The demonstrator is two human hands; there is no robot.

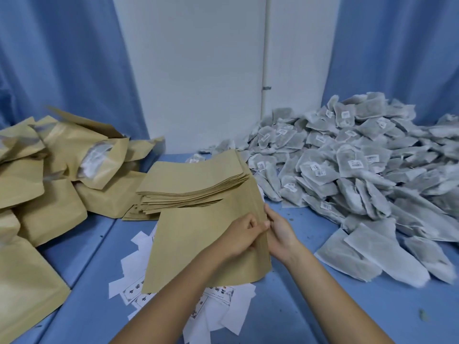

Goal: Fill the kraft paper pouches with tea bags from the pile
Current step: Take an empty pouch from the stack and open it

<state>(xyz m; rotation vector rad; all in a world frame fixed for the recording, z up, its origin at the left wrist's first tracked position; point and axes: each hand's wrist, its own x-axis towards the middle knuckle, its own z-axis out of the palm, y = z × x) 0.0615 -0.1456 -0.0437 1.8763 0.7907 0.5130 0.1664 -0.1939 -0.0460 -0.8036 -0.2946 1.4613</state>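
A flat kraft paper pouch [193,244] is held up over the blue table, in the middle of the view. My left hand [242,235] pinches its right edge from the front. My right hand [279,229] grips the same edge from behind, fingers along the pouch's side. A stack of flat empty pouches [191,187] lies just behind it. The big pile of grey tea bags [360,165] with small white tags covers the right side of the table.
Filled, bulging kraft pouches [49,175] are heaped at the left, one with a clear window. White printed paper labels [218,309] lie scattered under the held pouch. Blue curtains and a white wall close off the back of the blue table [310,306].
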